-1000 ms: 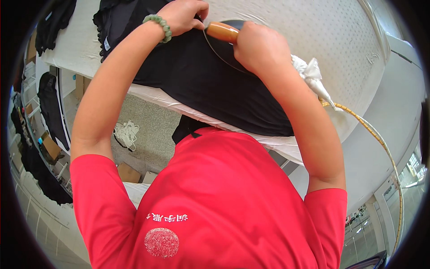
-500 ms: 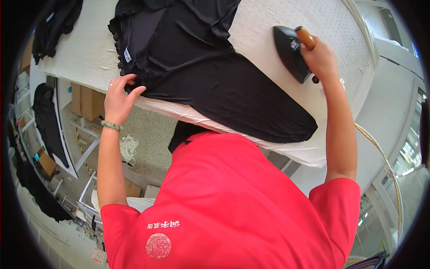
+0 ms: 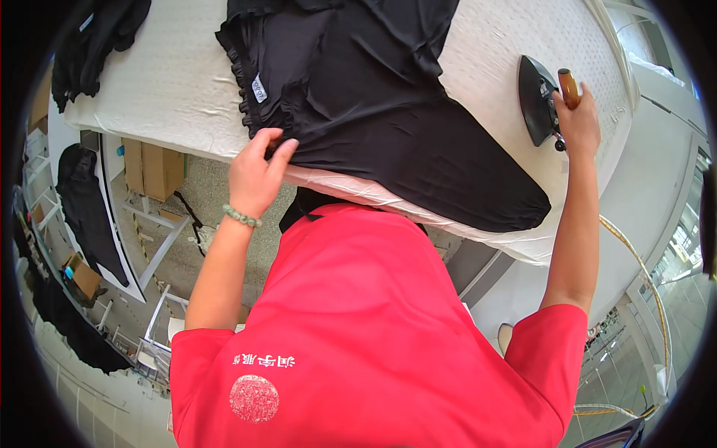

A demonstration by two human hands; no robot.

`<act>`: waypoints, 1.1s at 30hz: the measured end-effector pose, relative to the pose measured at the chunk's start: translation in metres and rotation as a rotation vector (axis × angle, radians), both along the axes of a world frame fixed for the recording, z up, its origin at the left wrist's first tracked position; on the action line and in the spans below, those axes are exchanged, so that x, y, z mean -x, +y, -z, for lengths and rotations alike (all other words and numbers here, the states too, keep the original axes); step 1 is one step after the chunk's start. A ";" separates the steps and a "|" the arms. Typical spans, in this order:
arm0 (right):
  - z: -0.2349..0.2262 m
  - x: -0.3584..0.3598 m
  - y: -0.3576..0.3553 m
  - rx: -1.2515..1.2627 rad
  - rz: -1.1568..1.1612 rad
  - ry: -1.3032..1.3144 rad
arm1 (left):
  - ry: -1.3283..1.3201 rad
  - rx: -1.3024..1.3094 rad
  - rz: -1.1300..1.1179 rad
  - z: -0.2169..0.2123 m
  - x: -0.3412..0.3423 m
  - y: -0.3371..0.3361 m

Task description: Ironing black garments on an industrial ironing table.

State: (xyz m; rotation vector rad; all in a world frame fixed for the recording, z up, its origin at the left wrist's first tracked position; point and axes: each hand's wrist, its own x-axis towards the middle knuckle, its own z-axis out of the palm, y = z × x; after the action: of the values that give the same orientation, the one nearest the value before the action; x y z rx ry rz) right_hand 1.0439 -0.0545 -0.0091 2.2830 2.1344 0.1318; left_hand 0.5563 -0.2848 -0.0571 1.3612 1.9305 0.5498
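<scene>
A black garment (image 3: 418, 142) with a gathered edge and a small white label (image 3: 259, 89) lies on the padded white ironing table (image 3: 187, 82). One long tapered part of it stretches right along the near edge. My left hand (image 3: 258, 175) is at its near left edge, thumb and fingers closed about the cloth; some fingertips are hidden. To the right of the garment, a dark iron (image 3: 536, 101) with a wooden handle (image 3: 570, 86) rests on the pad. My right hand (image 3: 581, 127) is round the rear of that handle, its front end showing between thumb and fingers.
Another black garment (image 3: 97, 56) lies at the table's far left. Below it are cardboard boxes (image 3: 153, 168), a white board (image 3: 123, 280) with a black garment on it, and metal frames. A hose (image 3: 642, 269) curves down on the right.
The iron has moved right, away from the garment, with my right hand. My left hand has shifted right, and the garment's gathered edge has moved with it.
</scene>
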 end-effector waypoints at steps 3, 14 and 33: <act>0.004 -0.002 -0.057 -0.387 -0.396 0.148 | 0.064 -0.048 0.058 0.000 0.004 -0.002; 0.089 -0.159 -0.267 0.048 0.863 0.513 | -0.142 0.090 -0.010 0.006 0.008 0.008; 0.081 -0.196 -0.265 0.150 0.529 0.158 | 0.250 0.095 -0.044 0.019 -0.034 -0.003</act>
State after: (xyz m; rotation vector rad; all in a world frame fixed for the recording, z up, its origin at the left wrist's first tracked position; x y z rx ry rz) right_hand 1.2400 -0.3199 -0.0899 2.7352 1.4532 -0.2133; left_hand 0.5908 -0.2882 -0.0758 1.3823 2.1618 0.3152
